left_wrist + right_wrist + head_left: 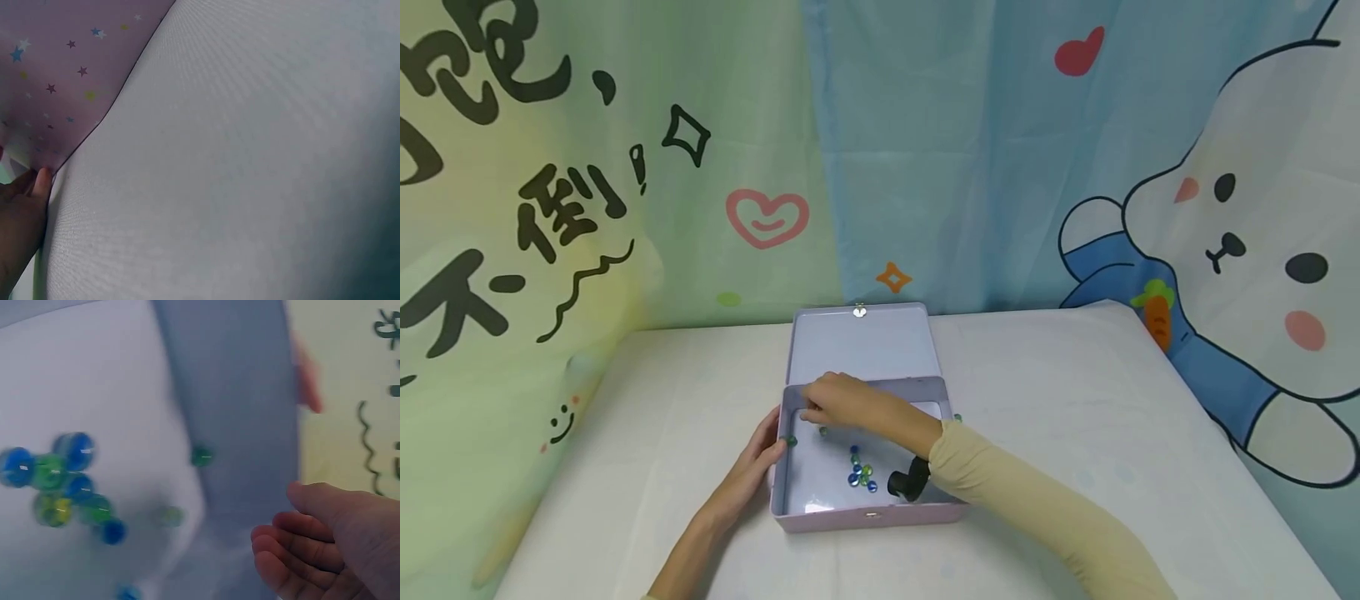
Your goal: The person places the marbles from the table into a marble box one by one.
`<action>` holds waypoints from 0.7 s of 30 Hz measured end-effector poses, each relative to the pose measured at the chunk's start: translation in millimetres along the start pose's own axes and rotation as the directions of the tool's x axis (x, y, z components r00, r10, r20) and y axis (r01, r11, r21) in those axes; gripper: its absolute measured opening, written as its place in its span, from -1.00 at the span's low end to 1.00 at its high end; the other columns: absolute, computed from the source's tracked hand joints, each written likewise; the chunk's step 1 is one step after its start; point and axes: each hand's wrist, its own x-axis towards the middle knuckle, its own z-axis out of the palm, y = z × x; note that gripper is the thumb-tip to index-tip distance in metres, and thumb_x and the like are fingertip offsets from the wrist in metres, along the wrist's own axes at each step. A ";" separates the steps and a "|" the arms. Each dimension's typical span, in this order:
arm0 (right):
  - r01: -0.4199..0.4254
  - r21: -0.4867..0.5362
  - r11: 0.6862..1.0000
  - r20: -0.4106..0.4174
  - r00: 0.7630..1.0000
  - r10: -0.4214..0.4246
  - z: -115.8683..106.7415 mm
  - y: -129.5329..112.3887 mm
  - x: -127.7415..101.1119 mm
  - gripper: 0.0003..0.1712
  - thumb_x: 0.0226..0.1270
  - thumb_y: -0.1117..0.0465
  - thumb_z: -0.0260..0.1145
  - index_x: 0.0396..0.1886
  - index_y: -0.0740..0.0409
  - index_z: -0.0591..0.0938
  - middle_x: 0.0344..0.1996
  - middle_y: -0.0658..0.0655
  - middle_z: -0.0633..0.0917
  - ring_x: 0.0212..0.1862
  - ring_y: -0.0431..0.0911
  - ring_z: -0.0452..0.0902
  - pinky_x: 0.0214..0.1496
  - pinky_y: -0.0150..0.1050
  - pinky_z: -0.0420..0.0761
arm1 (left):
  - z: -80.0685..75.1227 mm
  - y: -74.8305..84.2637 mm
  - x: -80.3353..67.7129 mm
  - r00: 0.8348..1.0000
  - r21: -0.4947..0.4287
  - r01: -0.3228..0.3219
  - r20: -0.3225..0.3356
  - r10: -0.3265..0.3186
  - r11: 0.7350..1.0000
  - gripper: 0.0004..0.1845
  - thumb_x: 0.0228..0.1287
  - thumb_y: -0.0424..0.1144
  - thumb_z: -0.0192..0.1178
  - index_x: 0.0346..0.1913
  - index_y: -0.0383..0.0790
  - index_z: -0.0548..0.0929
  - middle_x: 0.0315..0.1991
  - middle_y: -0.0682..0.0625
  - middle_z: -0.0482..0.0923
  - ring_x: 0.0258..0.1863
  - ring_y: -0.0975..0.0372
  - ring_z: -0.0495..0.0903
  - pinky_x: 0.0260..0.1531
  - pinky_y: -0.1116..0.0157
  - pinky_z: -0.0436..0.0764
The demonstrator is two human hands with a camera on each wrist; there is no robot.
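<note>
An open lilac tin box (790, 500) lies on the white table, its lid (865, 346) leaning back. Inside is a cluster of blue and green marbles (860, 475) (59, 484), and a single green marble (792, 441) (201, 455) lies by the left wall. My left hand (758, 460) grips that left wall, with the thumb (42, 182) against the star-printed outside (62, 75). My right hand (833, 402) (315, 547) hovers inside the box near the back left corner. Its fingers are loosely curled and nothing shows between them.
A white cloth (1075, 400) (250, 156) covers the table around the box. Printed curtains (625, 167) hang close behind and to the left. A black wrist camera (910, 482) sits under my right forearm, over the box's front right part.
</note>
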 end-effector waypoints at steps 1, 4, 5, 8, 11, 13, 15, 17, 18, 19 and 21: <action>0.005 0.001 1.000 -0.006 1.000 -0.005 -5.0 -1.2 -2.1 -0.79 0.39 0.08 0.26 -0.32 0.12 0.66 -0.54 -0.04 0.64 -0.52 -0.29 0.40 -0.44 -0.53 0.40 | -0.2 -0.1 -0.2 1.000 0.002 0.002 0.005 -0.002 1.000 -0.40 0.53 -0.11 -0.20 0.54 0.11 -0.08 0.56 -0.17 -0.06 0.54 -0.10 -0.04 0.41 -0.10 0.05; 0.020 0.017 1.000 -0.042 0.999 -0.019 -20.6 -3.9 -8.7 -0.79 0.39 0.07 0.25 -0.27 0.12 0.67 -0.52 -0.04 0.64 -0.50 -0.29 0.40 -0.42 -0.54 0.42 | -0.9 -0.4 -0.8 1.000 0.005 0.003 0.000 -0.003 1.000 -0.40 0.53 -0.08 -0.20 0.54 0.14 -0.07 0.55 -0.16 -0.04 0.53 -0.09 -0.01 0.40 -0.10 0.08; 0.025 0.026 0.999 -0.057 0.998 -0.023 -25.5 -4.3 -11.0 -0.79 0.39 0.08 0.25 -0.27 0.12 0.68 -0.53 -0.04 0.64 -0.50 -0.29 0.40 -0.42 -0.54 0.42 | -1.1 -0.6 -1.0 1.000 0.004 0.003 -0.002 -0.003 1.000 -0.40 0.53 -0.08 -0.20 0.53 0.14 -0.07 0.55 -0.16 -0.04 0.52 -0.09 -0.01 0.40 -0.10 0.08; 0.033 0.050 0.998 -0.110 0.994 -0.027 -39.7 -4.0 -19.3 -0.79 0.39 0.08 0.25 -0.26 0.12 0.67 -0.53 -0.04 0.63 -0.49 -0.28 0.40 -0.42 -0.54 0.41 | -0.9 -1.0 -1.6 1.000 0.010 0.001 -0.017 -0.001 1.000 -0.40 0.52 -0.08 -0.19 0.53 0.12 -0.06 0.55 -0.17 -0.04 0.52 -0.10 -0.01 0.40 -0.12 0.07; 0.031 0.065 0.997 -0.186 0.982 -0.019 -53.5 -1.9 -32.0 -0.80 0.38 0.09 0.26 -0.28 0.12 0.67 -0.51 -0.04 0.64 -0.47 -0.27 0.41 -0.40 -0.51 0.43 | 0.5 -1.6 -1.8 1.000 0.002 -0.003 -0.017 0.003 1.000 -0.40 0.52 -0.11 -0.19 0.54 0.10 -0.06 0.56 -0.17 -0.06 0.54 -0.11 -0.05 0.42 -0.16 0.02; 0.019 0.079 0.997 -0.249 0.968 0.001 -62.1 0.6 -43.0 -0.82 0.38 0.10 0.26 -0.27 0.11 0.67 -0.49 -0.03 0.65 -0.44 -0.26 0.43 -0.37 -0.48 0.46 | 1.5 -1.5 -2.1 1.000 -0.004 -0.005 -0.011 0.005 1.000 -0.40 0.52 -0.12 -0.20 0.54 0.09 -0.06 0.56 -0.16 -0.08 0.54 -0.12 -0.08 0.43 -0.18 -0.03; 0.011 0.095 0.995 -0.323 0.946 0.020 -69.2 5.2 -55.5 -0.84 0.37 0.12 0.27 -0.26 0.12 0.67 -0.46 -0.03 0.67 -0.42 -0.25 0.47 -0.33 -0.46 0.50 | 2.1 -1.9 -2.0 1.000 -0.016 -0.007 -0.004 0.007 1.000 -0.40 0.52 -0.13 -0.20 0.54 0.10 -0.06 0.57 -0.16 -0.09 0.55 -0.12 -0.10 0.43 -0.20 -0.07; -0.001 0.107 0.994 -0.386 0.922 0.043 -73.9 11.8 -68.4 -0.85 0.37 0.15 0.27 -0.25 0.12 0.66 -0.44 -0.02 0.67 -0.39 -0.23 0.49 -0.30 -0.44 0.53 | 2.2 -1.7 -1.9 1.000 -0.016 -0.009 -0.001 0.009 1.000 -0.40 0.52 -0.12 -0.20 0.54 0.11 -0.06 0.57 -0.15 -0.09 0.55 -0.11 -0.10 0.43 -0.20 -0.09; -0.005 0.111 0.994 -0.415 0.909 0.051 -75.4 15.9 -74.9 -0.86 0.37 0.16 0.27 -0.24 0.13 0.66 -0.43 -0.01 0.68 -0.37 -0.23 0.50 -0.29 -0.43 0.54 | 2.1 -1.5 -1.7 1.000 -0.018 -0.010 0.000 0.010 1.000 -0.40 0.52 -0.11 -0.20 0.54 0.11 -0.07 0.57 -0.15 -0.09 0.55 -0.11 -0.10 0.43 -0.20 -0.09; -0.007 0.115 0.993 -0.441 0.896 0.058 -76.7 20.4 -81.4 -0.86 0.36 0.17 0.27 -0.24 0.14 0.66 -0.42 0.00 0.68 -0.36 -0.22 0.51 -0.28 -0.41 0.56 | 2.1 -1.5 -1.5 1.000 -0.016 -0.013 0.000 0.013 1.000 -0.40 0.52 -0.11 -0.20 0.54 0.11 -0.06 0.56 -0.16 -0.08 0.55 -0.11 -0.09 0.43 -0.21 -0.09; -0.034 0.134 0.990 -0.479 0.873 0.094 -78.2 30.0 -94.9 -0.87 0.36 0.18 0.27 -0.23 0.14 0.65 -0.41 0.01 0.68 -0.34 -0.21 0.52 -0.25 -0.38 0.58 | 2.2 -1.2 -1.0 1.000 -0.014 -0.014 0.002 0.014 1.000 -0.39 0.52 -0.10 -0.20 0.54 0.11 -0.06 0.56 -0.16 -0.07 0.54 -0.10 -0.08 0.43 -0.20 -0.08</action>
